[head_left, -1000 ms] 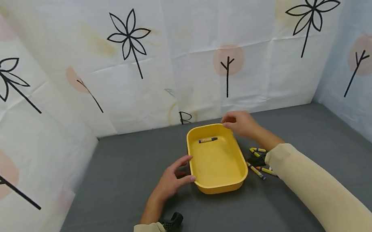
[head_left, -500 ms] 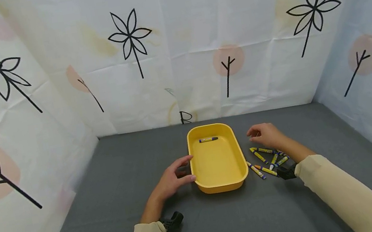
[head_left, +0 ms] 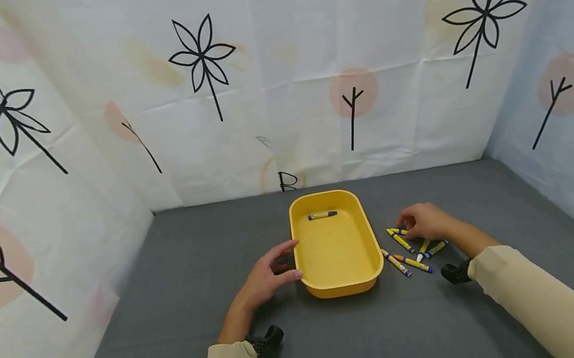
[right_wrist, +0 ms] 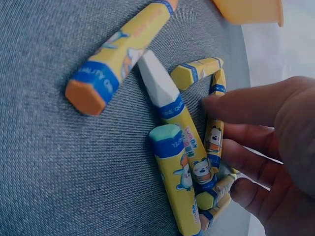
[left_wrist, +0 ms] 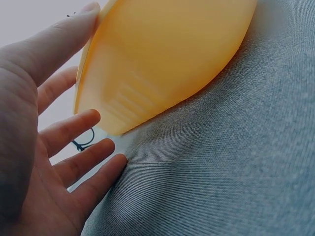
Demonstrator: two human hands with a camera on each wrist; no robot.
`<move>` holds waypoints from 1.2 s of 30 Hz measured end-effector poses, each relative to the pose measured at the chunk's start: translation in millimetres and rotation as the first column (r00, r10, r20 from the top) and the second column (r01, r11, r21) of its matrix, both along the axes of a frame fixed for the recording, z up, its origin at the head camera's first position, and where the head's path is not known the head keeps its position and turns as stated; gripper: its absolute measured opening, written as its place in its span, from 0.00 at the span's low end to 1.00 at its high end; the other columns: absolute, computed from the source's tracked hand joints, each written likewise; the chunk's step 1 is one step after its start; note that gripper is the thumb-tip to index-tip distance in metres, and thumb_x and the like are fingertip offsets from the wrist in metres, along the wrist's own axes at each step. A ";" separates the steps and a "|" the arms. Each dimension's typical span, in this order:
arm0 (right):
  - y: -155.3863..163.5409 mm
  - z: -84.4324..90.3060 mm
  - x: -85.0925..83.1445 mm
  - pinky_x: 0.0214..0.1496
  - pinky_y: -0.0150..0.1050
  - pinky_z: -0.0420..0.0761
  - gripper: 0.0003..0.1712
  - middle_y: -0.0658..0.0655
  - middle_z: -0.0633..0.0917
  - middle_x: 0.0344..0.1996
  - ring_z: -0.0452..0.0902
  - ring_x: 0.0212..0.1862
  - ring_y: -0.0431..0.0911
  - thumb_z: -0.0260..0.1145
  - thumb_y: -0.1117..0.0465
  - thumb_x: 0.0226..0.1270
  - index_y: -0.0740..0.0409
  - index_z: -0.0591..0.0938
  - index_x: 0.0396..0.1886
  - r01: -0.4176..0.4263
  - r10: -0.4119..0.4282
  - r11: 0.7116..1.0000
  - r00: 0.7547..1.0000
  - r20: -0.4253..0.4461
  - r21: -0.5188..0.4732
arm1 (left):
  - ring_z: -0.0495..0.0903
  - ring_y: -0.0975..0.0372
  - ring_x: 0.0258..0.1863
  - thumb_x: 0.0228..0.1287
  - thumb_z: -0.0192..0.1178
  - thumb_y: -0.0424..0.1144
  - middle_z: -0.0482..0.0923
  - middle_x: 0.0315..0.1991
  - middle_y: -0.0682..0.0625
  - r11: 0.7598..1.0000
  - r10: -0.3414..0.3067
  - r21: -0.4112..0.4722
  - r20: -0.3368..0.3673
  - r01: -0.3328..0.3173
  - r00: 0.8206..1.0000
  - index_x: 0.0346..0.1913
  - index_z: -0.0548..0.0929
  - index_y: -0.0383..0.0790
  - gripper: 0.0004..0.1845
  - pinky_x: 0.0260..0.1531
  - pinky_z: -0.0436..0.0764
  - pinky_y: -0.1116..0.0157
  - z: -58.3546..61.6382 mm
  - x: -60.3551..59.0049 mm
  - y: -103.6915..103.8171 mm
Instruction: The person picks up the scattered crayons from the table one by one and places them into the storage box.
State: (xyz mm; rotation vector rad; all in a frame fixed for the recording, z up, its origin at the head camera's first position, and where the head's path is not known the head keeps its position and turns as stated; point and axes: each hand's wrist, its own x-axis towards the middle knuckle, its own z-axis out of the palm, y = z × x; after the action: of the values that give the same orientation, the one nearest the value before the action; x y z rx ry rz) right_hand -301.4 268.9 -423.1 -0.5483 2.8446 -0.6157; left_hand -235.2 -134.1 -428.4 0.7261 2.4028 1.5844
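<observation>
Resting my right hand (head_left: 426, 221) with loosely curled fingers among the crayons (right_wrist: 184, 162) beside the yellow tray (head_left: 370, 253), I read only blurred "ALTIM" lettering; my left hand (head_left: 265, 277), fingers spread, touches the tray's side.

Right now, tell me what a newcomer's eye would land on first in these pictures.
First, the bright yellow tray in the middle of the grey table, with a single crayon lying at its far end. Next, the loose crayons scattered just right of the tray, where the right hand reaches down onto them. The left hand rests open against the tray's left side, and leaf-patterned white sheets wall the scene.
</observation>
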 end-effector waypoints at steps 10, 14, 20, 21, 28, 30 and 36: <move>-0.8 5.3 -2.8 0.34 0.44 0.79 0.09 0.55 0.82 0.31 0.78 0.33 0.48 0.66 0.71 0.63 0.67 0.82 0.43 0.042 -0.048 0.993 0.998 -0.049 -0.109 | 0.65 0.43 0.65 0.64 0.65 0.35 0.63 0.70 0.41 1.000 -0.011 0.014 0.008 0.011 1.000 0.71 0.66 0.37 0.34 0.63 0.65 0.44 -1.0 -1.2 -1.2; -4.7 13.5 -7.6 0.36 0.46 0.81 0.10 0.58 0.83 0.34 0.79 0.36 0.51 0.65 0.71 0.65 0.68 0.82 0.45 0.075 -0.094 0.983 0.989 -0.112 -0.168 | 0.65 0.43 0.65 0.64 0.65 0.34 0.64 0.70 0.41 1.000 -0.010 0.014 0.010 0.010 1.000 0.71 0.66 0.36 0.33 0.63 0.65 0.44 0.1 -0.7 -0.9; -20.3 29.0 -15.8 0.38 0.48 0.81 0.13 0.61 0.83 0.38 0.79 0.39 0.54 0.65 0.68 0.67 0.66 0.82 0.50 0.119 -0.162 0.964 0.972 -0.169 -0.237 | 0.64 0.41 0.66 0.64 0.64 0.33 0.63 0.70 0.40 1.000 -0.005 0.017 0.018 0.004 1.000 0.71 0.66 0.36 0.33 0.63 0.64 0.44 0.6 1.0 -0.5; -23.4 31.3 -17.1 0.39 0.48 0.81 0.13 0.61 0.83 0.39 0.79 0.39 0.54 0.65 0.67 0.67 0.65 0.82 0.51 0.123 -0.168 0.961 0.971 -0.171 -0.247 | 0.64 0.41 0.66 0.64 0.64 0.33 0.63 0.70 0.40 1.000 -0.001 0.020 0.022 0.001 1.000 0.71 0.66 0.36 0.33 0.63 0.65 0.44 0.4 1.4 -0.4; -48.0 41.4 -29.7 0.48 0.51 0.79 0.16 0.63 0.83 0.47 0.77 0.49 0.57 0.64 0.63 0.69 0.63 0.80 0.55 0.160 -0.208 0.926 0.972 -0.108 -0.341 | 0.66 0.40 0.64 0.63 0.66 0.35 0.63 0.69 0.38 1.000 0.005 0.020 0.016 -0.005 1.000 0.71 0.66 0.38 0.34 0.62 0.66 0.43 -11.9 -4.5 -1.1; -57.1 45.2 -33.9 0.49 0.51 0.78 0.16 0.63 0.82 0.48 0.77 0.50 0.57 0.64 0.63 0.70 0.63 0.80 0.55 0.167 -0.211 0.914 0.974 -0.082 -0.369 | 0.66 0.41 0.65 0.63 0.66 0.35 0.62 0.70 0.40 1.000 0.009 0.015 0.015 -0.009 1.000 0.72 0.66 0.40 0.35 0.62 0.66 0.44 -21.7 -10.7 -1.6; -87.0 56.8 -43.7 0.50 0.50 0.79 0.15 0.63 0.82 0.48 0.77 0.49 0.56 0.64 0.63 0.69 0.63 0.81 0.53 0.146 -0.190 0.914 0.979 -0.079 -0.379 | 0.68 0.47 0.64 0.62 0.67 0.38 0.64 0.70 0.45 1.000 0.016 0.017 -0.018 -0.016 1.000 0.71 0.67 0.48 0.35 0.62 0.67 0.46 -37.9 -20.2 -3.8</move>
State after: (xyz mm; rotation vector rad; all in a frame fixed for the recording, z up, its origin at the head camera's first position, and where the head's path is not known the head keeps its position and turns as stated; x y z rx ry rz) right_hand -345.1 181.9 -366.3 -0.4026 2.9138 -1.2102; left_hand -255.4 -137.9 -466.4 0.7290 2.4162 1.6133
